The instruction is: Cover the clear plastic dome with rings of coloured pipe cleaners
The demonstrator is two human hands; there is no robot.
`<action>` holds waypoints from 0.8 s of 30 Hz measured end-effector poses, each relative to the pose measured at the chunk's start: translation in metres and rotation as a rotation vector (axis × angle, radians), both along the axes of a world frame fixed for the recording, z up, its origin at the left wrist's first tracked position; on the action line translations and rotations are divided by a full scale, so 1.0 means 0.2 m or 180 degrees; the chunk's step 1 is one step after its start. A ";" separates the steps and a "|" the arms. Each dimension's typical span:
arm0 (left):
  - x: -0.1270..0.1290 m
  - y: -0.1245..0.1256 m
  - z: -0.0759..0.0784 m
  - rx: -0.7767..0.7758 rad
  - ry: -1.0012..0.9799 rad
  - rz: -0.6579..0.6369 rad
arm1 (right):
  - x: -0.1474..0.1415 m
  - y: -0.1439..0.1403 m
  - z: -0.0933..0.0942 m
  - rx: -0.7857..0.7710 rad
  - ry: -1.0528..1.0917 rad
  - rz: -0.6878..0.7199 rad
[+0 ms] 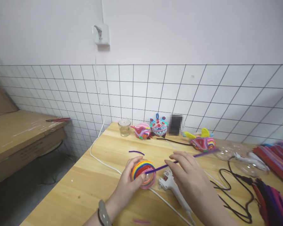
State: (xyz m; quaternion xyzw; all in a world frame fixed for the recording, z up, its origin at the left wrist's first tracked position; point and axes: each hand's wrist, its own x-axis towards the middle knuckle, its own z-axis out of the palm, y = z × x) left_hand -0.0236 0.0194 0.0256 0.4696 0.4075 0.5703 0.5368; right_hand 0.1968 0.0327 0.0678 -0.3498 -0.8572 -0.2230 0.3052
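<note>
My left hand is closed around a clear ball wound in part with rainbow-coloured pipe cleaner bands. Its thumb presses on the ball's front, where one end of a purple pipe cleaner meets the surface. Just to the right, my right hand pinches that purple pipe cleaner between thumb and fingers. The strip's far end sticks out beyond the hand, blurred. Under the right hand lies a white hot glue gun, partly hidden. A short purple piece rests behind the ball.
Along the back stand a glass jar, finished pipe cleaner figures and a yellow-finned one. Clear plastic shells, a black cable and pipe cleaner bundles lie right. A white cord crosses the table.
</note>
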 end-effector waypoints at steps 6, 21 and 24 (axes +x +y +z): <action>0.00 0.03 0.02 -0.0675 -0.1509 -0.0139 | -0.03 -0.06 0.04 0.0125 0.0531 0.0177; -0.05 0.09 0.02 -0.1081 -0.2532 0.0115 | 0.03 -0.03 -0.30 -0.1295 -0.0533 -0.1763; -0.06 0.09 0.02 -0.1057 -0.2539 0.0168 | 0.04 -0.02 -0.35 -0.1366 -0.0599 -0.1718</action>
